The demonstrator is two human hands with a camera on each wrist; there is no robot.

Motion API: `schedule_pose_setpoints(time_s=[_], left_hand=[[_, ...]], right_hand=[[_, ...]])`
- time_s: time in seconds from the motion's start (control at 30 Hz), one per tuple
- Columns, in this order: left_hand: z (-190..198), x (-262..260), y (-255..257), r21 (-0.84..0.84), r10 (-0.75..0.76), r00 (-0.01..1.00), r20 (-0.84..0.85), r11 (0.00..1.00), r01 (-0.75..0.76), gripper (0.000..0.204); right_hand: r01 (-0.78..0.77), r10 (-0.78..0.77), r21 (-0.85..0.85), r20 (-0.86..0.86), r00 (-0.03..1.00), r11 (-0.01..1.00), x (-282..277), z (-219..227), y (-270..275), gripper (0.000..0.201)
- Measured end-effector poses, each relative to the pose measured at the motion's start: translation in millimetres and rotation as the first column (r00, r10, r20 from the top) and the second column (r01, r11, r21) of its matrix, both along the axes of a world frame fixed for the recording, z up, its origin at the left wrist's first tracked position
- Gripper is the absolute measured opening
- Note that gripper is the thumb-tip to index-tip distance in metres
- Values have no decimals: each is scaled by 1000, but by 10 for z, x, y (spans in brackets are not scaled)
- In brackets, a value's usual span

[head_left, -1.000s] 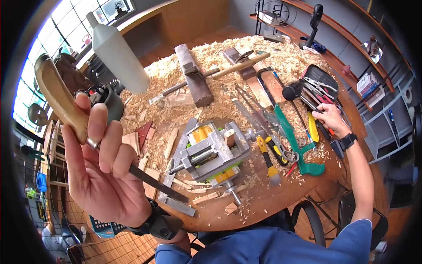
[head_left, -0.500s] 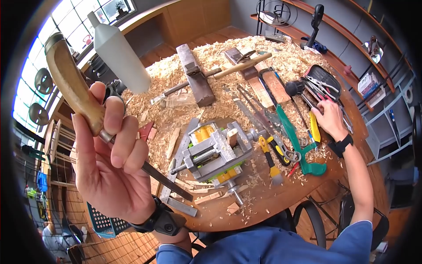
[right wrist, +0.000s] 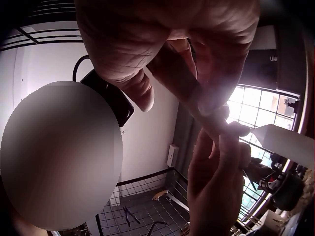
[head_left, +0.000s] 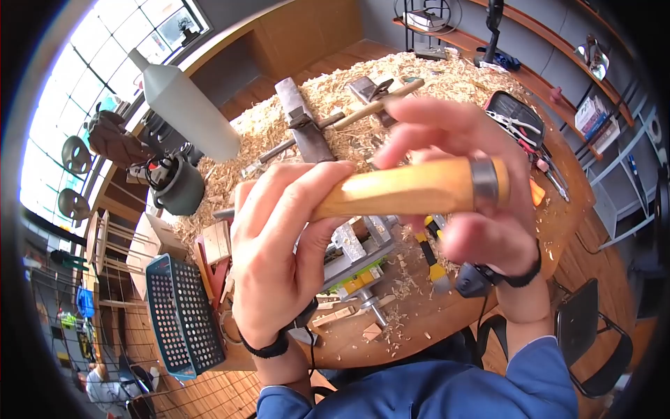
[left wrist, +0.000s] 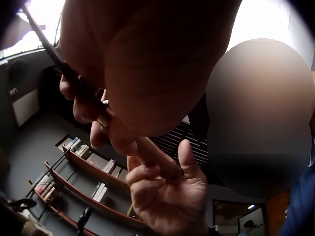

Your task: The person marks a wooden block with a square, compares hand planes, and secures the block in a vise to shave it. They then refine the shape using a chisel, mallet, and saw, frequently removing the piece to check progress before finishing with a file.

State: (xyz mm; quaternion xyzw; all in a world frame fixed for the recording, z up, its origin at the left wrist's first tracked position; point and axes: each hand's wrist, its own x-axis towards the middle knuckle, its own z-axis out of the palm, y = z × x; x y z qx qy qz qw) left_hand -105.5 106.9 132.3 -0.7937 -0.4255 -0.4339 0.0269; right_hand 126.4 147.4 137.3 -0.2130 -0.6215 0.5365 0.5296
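My left hand [head_left: 272, 244] grips a chisel by the front part of its wooden handle [head_left: 405, 190], raised over the workbench and lying nearly level. The handle's metal-ringed butt points right; most of the blade is hidden behind my left hand in the head view, while the left wrist view shows the dark blade [left wrist: 47, 46]. Around the butt end, my right hand [head_left: 499, 241] has its fingers and thumb spread apart, blurred by motion. Below both hands is a metal cross-slide vise [head_left: 366, 255], partly covered by them.
Wood shavings [head_left: 258, 115] cover the bench's far half, with a wooden hand plane [head_left: 303, 126] among them. A white bottle [head_left: 188, 105] stands at the left, above a teal basket [head_left: 183, 314]. On the right lies a black tool case [head_left: 520, 115] with pliers.
My left hand has moved right and turned the chisel from steeply tilted to nearly level. My right hand has left the tool case and come over to the handle's butt.
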Motion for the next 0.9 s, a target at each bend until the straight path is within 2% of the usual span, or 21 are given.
schedule_pose_setpoints(time_s=[0.03, 0.07, 0.13, 0.17, 0.23, 0.3, 0.33, 0.37, 0.4, 0.43, 0.47, 0.5, 0.53, 0.57, 0.6, 0.67, 0.73, 0.8, 0.83, 0.9], left_hand=[[29, -40, 10, 38, 3, 997, -81, 999, 0, 35], [48, -78, 28, 68, 9, 987, -163, 998, 2, 35], [54, -18, 24, 72, 34, 972, -232, 997, -18, 34], [46, 39, 25, 78, 54, 963, -264, 996, -34, 33], [-69, 125, 84, 96, -6, 962, -272, 995, 33, 34], [-101, 198, 69, 88, -71, 951, -302, 991, 103, 34], [-123, 210, 86, 87, -68, 950, -304, 991, 99, 34], [-164, 214, 141, 228, -23, 969, -247, 970, 81, 31], [-173, 194, 150, 293, 4, 979, -202, 954, 57, 30], [-145, 132, 108, 325, 26, 989, -145, 945, 23, 29], [-112, 63, 63, 346, 48, 995, -89, 938, -14, 30], [-93, -18, -33, 322, 75, 996, -42, 945, -58, 30], [-63, -97, -224, 205, 129, 992, -7, 971, -125, 33], [-77, -194, -356, 54, 182, 983, 24, 982, -183, 30], [-112, -300, -468, -96, 238, 970, 47, 968, -233, 27], [-266, -547, -664, -249, 320, 934, -158, 902, -351, 29], [-635, -771, -833, -304, 331, 898, -292, 858, -415, 31], [-911, -784, -965, -492, 343, 916, -207, 773, -400, 33], [-985, -751, -1008, -566, 386, 917, -102, 735, -372, 33], [-1037, -764, -971, -509, 376, 917, -132, 768, -388, 32]], right_hand=[[2, 0, -54, 26, 1000, 999, 42, -12, -75, 105], [7, -2, -100, 53, 999, 995, 92, -33, -117, 97], [15, 10, -109, 222, 975, 994, 249, -44, -163, 80], [11, 11, -68, 319, 948, 998, 313, -73, -181, 72], [-45, -56, 167, 552, 832, 985, 317, -182, -149, 53], [-139, -105, 304, 665, 739, 942, 256, -274, -88, 36], [-143, -102, 304, 663, 741, 942, 222, -298, -94, 36], [-75, -78, 211, 634, 769, 975, 183, -335, -95, 33], [-10, -61, 113, 602, 796, 994, 152, -376, -88, 29], [30, -85, 114, 520, 850, 993, 128, -423, -79, 21], [29, -84, 114, 516, 852, 993, 136, -417, -48, 21], [42, 0, -83, 447, 895, 996, 144, -408, 11, 19], [34, 70, -279, 356, 932, 960, 149, -407, 75, 18], [-21, 100, -312, 239, 966, 950, 146, -442, 162, 13], [-24, 98, -311, 225, 969, 950, 129, -484, 247, 13], [-97, 133, -352, 80, 988, 931, 62, -584, 412, 10], [-82, 140, -291, 183, 973, 953, -6, -638, 522, 7], [-167, 249, -255, 333, 909, 952, -65, -725, 600, 13], [-171, 252, -253, 334, 908, 952, -119, -796, 627, 13], [-217, 252, -137, 336, 908, 966, -208, -870, 658, 15]])
